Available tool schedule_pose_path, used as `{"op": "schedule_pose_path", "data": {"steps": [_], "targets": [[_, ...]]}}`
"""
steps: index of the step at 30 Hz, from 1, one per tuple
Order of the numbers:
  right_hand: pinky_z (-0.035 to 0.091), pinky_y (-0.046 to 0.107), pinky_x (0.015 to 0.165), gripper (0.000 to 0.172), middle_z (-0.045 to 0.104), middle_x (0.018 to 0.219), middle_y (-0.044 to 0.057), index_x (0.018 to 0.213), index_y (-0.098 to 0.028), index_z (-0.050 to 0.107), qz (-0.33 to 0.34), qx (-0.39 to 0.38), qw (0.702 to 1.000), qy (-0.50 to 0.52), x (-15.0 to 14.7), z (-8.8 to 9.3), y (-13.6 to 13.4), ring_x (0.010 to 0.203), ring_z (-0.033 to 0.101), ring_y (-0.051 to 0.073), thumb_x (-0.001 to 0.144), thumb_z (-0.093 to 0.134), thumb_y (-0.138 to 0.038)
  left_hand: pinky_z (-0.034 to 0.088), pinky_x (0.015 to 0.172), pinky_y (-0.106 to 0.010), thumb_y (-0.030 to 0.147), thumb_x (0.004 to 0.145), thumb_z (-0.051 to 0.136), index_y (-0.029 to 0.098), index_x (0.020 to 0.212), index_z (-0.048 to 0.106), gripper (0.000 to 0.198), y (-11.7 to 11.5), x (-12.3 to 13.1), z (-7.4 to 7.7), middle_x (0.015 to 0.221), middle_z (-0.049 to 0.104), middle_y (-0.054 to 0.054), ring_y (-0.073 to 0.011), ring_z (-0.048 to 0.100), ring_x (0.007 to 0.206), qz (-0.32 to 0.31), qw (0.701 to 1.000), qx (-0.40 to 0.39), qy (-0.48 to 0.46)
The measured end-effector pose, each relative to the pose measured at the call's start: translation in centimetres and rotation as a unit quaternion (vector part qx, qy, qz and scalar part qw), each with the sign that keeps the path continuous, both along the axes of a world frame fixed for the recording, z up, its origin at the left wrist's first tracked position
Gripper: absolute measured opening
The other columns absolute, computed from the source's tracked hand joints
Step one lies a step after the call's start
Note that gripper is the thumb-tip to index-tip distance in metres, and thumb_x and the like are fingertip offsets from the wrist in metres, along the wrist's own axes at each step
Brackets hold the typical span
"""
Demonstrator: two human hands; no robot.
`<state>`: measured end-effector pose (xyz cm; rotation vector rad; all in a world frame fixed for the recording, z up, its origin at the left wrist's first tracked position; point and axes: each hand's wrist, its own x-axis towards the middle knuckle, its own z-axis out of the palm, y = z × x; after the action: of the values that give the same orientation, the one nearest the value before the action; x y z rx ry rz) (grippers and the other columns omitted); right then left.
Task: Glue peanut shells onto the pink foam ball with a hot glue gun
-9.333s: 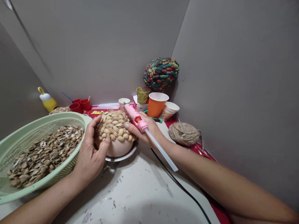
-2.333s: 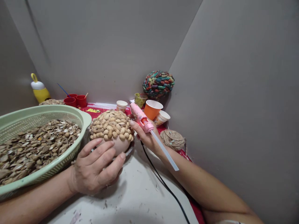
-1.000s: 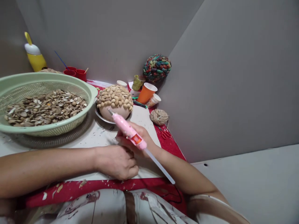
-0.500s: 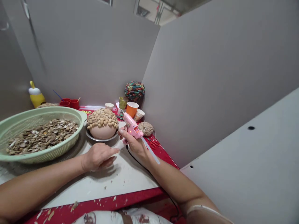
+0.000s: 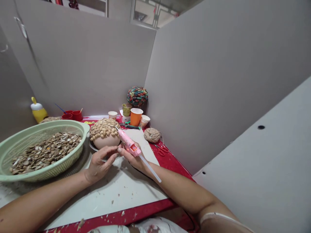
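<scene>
My right hand (image 5: 132,157) is closed round a pink glue gun (image 5: 128,144) whose nozzle points up and left at a pale dome (image 5: 105,136) covered on top with peanut shells. A clear glue stick (image 5: 150,168) juts out of the gun's back end. The dome sits in a metal dish on the white board. My left hand (image 5: 99,161) hovers just in front of the dome, fingers curled, with its fingertips meeting the right hand's beside the gun; I cannot make out whether they pinch anything.
A green plastic colander (image 5: 46,171) of loose shells fills the left. Behind the dome stand an orange cup (image 5: 135,116), small paper cups, red cups (image 5: 73,115), a yellow bottle (image 5: 38,109), a coloured woven ball (image 5: 137,96), a twine ball (image 5: 152,135) and red scissors (image 5: 161,149). Grey partitions enclose the table.
My left hand has lifted off the board and come up to the glue gun. The right hand has tipped the gun so that its nozzle points at the dome. The view has risen slightly.
</scene>
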<state>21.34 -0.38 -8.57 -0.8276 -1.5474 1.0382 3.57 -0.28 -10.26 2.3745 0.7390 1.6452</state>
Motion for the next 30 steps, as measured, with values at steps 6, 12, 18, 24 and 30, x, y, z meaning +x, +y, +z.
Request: {"op": "schedule_pose_path", "data": {"steps": [6,12,18,24,30], "targets": [[0.044,0.027,0.061,0.033,0.054,0.066,-0.001,0.076,-0.018,0.057,0.007,0.01,1.0,-0.009,0.0,0.0,-0.3,0.059,0.046,0.011,0.078,0.075,-0.046,0.057,0.062,-0.023,0.017,0.093,0.062,0.016,0.098,0.071,0.01,-0.1,0.2,0.3,0.078,0.075,-0.004,-0.0132,0.07,0.066,-0.014,1.0,0.006,-0.015],[0.041,0.026,0.054,0.035,0.055,0.064,-0.001,0.077,-0.019,0.057,0.008,0.023,1.0,-0.002,0.1,0.7,-0.8,0.054,0.044,0.01,0.079,0.075,-0.049,0.049,0.055,-0.02,0.01,0.091,0.057,0.017,0.094,0.063,0.009,-0.4,-0.1,0.2,0.07,0.066,-0.001,-0.0111,0.061,0.058,-0.023,0.998,0.056,0.001],[0.034,0.021,0.045,0.045,0.06,0.07,0.002,0.083,-0.018,0.059,-0.062,0.041,0.995,0.064,1.8,7.9,5.0,0.055,0.049,0.009,0.081,0.068,-0.063,0.048,0.055,-0.026,0.009,0.089,0.045,0.02,0.092,0.053,0.014,-0.5,-0.3,-0.7,0.066,0.063,-0.003,-0.0153,0.059,0.057,-0.094,0.987,0.106,0.072],[0.051,0.021,0.064,0.036,0.058,0.087,0.001,0.088,-0.021,0.05,-0.242,0.206,0.872,0.372,3.5,16.8,12.8,0.073,0.061,0.008,0.09,0.052,-0.057,0.043,0.053,-0.028,0.011,0.093,0.041,0.021,0.088,0.049,0.013,-0.1,-0.6,-1.3,0.064,0.058,-0.002,-0.0162,0.054,0.055,-0.134,0.981,0.079,0.117],[0.055,0.023,0.069,0.035,0.059,0.08,-0.003,0.084,-0.021,0.049,-0.169,0.115,0.902,0.379,1.6,12.2,11.8,0.067,0.061,0.008,0.08,0.067,-0.052,0.046,0.055,-0.026,0.012,0.095,0.046,0.019,0.095,0.053,0.01,-0.2,-0.2,-1.3,0.068,0.063,-0.003,-0.0149,0.058,0.057,-0.104,0.981,0.072,0.145]]}}
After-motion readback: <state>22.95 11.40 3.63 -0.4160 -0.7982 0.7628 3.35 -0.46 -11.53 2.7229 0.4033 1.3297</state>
